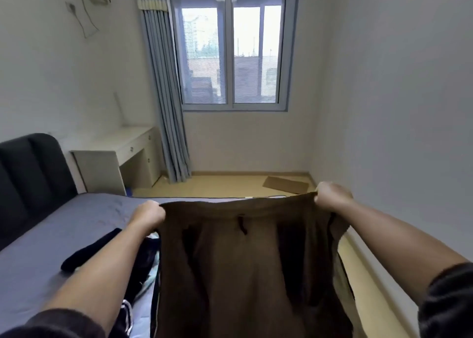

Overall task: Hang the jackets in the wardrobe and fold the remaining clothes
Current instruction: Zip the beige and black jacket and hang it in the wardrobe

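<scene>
The left hand (148, 216) and right hand (332, 197) each grip the brown trousers (243, 273) by a waistband corner, fingers curled tight on the cloth. The waistband runs level between the fingers (drawstring midway). The legs hang straight down below them, long axis vertical, over the bed (51, 235).

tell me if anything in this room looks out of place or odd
A flattened piece of cardboard lies on the floor, and a cord hangs slack and crooked on the left wall. Dark clothes lie unfolded on the bed beside the held brown trousers.
</scene>
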Available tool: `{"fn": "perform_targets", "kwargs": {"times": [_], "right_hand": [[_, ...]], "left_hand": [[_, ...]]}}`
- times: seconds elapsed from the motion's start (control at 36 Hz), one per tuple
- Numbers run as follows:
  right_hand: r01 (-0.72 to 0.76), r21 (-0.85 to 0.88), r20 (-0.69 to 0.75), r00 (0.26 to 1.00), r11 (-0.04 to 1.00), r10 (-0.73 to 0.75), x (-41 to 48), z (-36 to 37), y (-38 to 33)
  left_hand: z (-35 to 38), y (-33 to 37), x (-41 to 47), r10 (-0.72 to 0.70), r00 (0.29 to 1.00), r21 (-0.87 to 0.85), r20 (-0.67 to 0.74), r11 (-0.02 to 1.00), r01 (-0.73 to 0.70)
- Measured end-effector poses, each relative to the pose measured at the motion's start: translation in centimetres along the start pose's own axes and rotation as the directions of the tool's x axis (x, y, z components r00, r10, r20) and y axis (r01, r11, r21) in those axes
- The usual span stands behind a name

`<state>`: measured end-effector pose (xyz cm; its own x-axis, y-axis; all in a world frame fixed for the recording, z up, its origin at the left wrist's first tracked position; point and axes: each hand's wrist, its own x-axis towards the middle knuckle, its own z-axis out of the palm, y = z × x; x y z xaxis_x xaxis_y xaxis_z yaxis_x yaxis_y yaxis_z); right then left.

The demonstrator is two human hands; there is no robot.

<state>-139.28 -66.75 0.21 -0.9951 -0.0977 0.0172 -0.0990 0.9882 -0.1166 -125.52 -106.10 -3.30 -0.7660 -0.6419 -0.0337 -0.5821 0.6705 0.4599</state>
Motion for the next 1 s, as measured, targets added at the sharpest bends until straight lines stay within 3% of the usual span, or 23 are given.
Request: {"fn": "perform_targets", "kwargs": {"times": [0.06,0.11,0.14,0.17,0.19,0.22,0.25,0.28,0.31,0.33,0.36,0.39,0.42,0.5,0.56,0.61,0.69,0.78,0.83,0.86,0.94,1.0], "right_hand": [[-0.051,0.327,-0.047,0.996,0.944,0.07,0.3,-1.7,-0.8],[0.101,0.587,-0.296,0.95,0.804,0.097,0.5,-4.7,-1.6],[0.261,0.646,-0.481,0.869,0.717,0.117,0.4,-6.2,-1.9],[0.463,0.623,-0.664,0.739,0.63,0.113,-0.1,-7.6,-2.3],[0.622,0.52,-0.794,0.605,0.585,0.063,-0.6,-8.3,-2.5],[0.68,0.41,-0.836,0.546,0.607,-0.047,-1.0,-8.4,-2.5],[0.637,0.347,-0.783,0.6,0.688,-0.161,-0.8,-7.6,-2.3],[0.516,0.287,-0.614,0.746,0.807,-0.258,-0.7,-6.3,-1.8],[0.337,0.203,-0.367,0.896,0.919,-0.248,-0.8,-4.5,-1.1],[0.177,0.194,-0.161,0.976,0.965,-0.147,-0.9,-2.9,-0.4],[0.039,0.297,-0.072,0.997,0.954,-0.019,-1.0,-1.8,0.3],[-0.061,0.473,-0.028,0.996,0.879,0.084,-0.9,-1.2,0.8],[-0.123,0.661,-0.002,0.986,0.741,0.165,-0.8,-1.1,0.9],[-0.158,0.944,0.097,0.972,0.289,0.214,-1.4,-1.2,-0.4],[-0.161,0.985,0.148,0.975,0.062,0.168,-2.4,-1.0,-1.6],[-0.116,0.989,0.125,0.985,-0.088,0.116,-3.5,-1.9,-2.5],[-0.057,0.955,0.063,0.998,-0.29,0.013,-5.9,-5.2,-3.1],[0.109,0.914,-0.117,0.993,-0.391,0.004,-9.4,-8.6,-3.0],[0.313,0.903,-0.301,0.95,-0.295,0.085,-11.3,-11.4,-3.0],[0.363,0.89,-0.362,0.931,-0.276,0.057,-11.7,-12.6,-2.7],[0.373,0.839,-0.425,0.904,-0.396,-0.047,-11.4,-14.5,-2.5],[0.34,0.843,-0.402,0.913,-0.416,-0.071,-10.4,-14.7,-2.9]], "left_hand": [[-1.6,3.8,-0.1,0.012,1.0,-0.23,-0.008,0.973,-0.013],[-4.1,7.9,-0.1,0.07,0.987,-0.487,-0.146,0.863,-0.133],[-5.2,9.6,-0.4,0.107,0.943,-0.54,-0.316,0.797,-0.271],[-6.2,10.9,-1.1,0.154,0.831,-0.494,-0.535,0.741,-0.455],[-6.6,11.6,-1.7,0.231,0.651,-0.345,-0.723,0.695,-0.63],[-6.6,11.8,-2.2,0.357,0.528,-0.136,-0.771,0.718,-0.683],[-5.6,11.5,-1.9,0.499,0.514,0.068,-0.698,0.761,-0.646],[-4.2,10.8,-1.9,0.55,0.658,0.171,-0.515,0.817,-0.55],[-2.5,9.6,-1.4,0.467,0.836,0.204,-0.29,0.883,-0.422],[-1.4,8.5,-1.4,0.314,0.944,0.155,-0.099,0.942,-0.297],[-0.7,7.7,-1.4,0.202,0.979,0.023,-0.01,0.979,-0.202],[-0.7,7.5,-1.4,0.148,0.989,-0.157,0.024,0.977,-0.142],[-1.1,7.9,-1.5,0.12,0.993,-0.361,0.019,0.927,-0.105],[-2.3,10.2,-2.5,0.08,0.996,-0.841,0.035,0.541,-0.014],[-2.2,11.2,-4.0,0.04,0.998,-0.904,0.053,0.427,0.031],[-2.2,11.7,-5.6,0.028,0.998,-0.934,0.058,0.356,0.044],[-3.9,12.2,-8.5,0.113,0.994,-0.986,-0.004,0.163,-0.023],[-6.6,12.4,-11.5,0.223,0.968,-0.989,-0.114,0.063,-0.131],[-8.8,12.6,-13.1,0.292,0.939,-0.979,-0.184,0.033,-0.203],[-9.7,12.7,-13.6,0.323,0.921,-0.971,-0.219,0.024,-0.239],[-11.7,12.9,-14.3,0.409,0.872,-0.953,-0.271,0.016,-0.304],[-11.6,12.9,-13.3,0.412,0.871,-0.956,-0.269,-0.006,-0.293]]}}
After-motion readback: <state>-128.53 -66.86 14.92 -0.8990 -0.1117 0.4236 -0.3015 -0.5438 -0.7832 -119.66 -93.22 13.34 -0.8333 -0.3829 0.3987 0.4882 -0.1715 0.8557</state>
